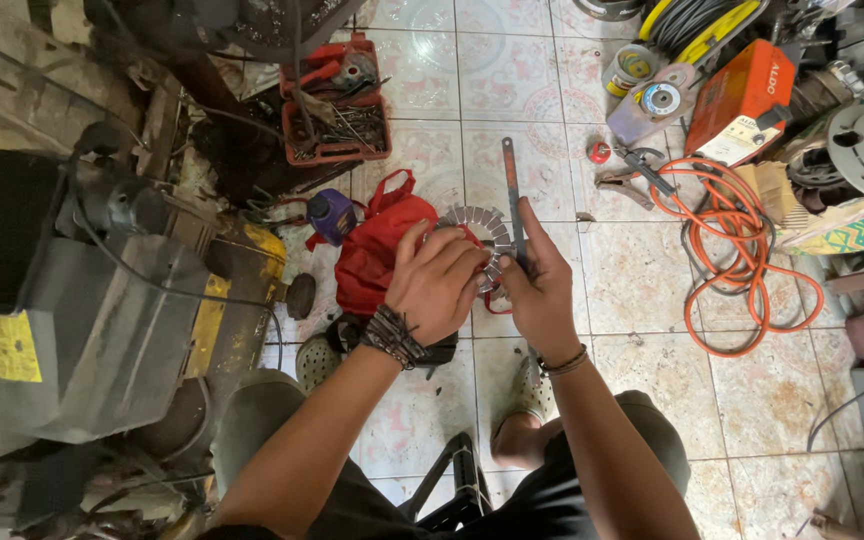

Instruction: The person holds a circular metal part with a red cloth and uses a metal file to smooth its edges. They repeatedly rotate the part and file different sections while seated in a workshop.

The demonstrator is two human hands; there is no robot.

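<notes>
Two hands meet over the tiled floor [552, 150], both closed around the same work. The left hand [439, 283], with dark cord bracelets at the wrist, curls its fingers over the near edge of a round slotted metal ring [479, 222], a toothed, silvery disc held roughly flat just above a red cloth bag [377, 250]. The right hand [539, 290] pinches a long thin metal strip [510, 190] against the ring's right side; the strip's long axis runs almost straight away from the person, its far end pointing up the floor towards the wall side, its near end hidden inside the grip. Just left of the bag lies a small purple bottle [332, 215], and beyond it a red plastic crate [337, 100] full of tools. Off to the right, well apart from the hands, an orange cable [742, 255] lies in loose loops, and behind that stands an orange box-shaped machine [742, 100] with a pale label panel on its lower face. At the far left a grey, bulky machine [82, 320] carries a yellow rectangular sticker on its side. A patterned green and yellow carton [857, 230] sits at the right edge.
</notes>
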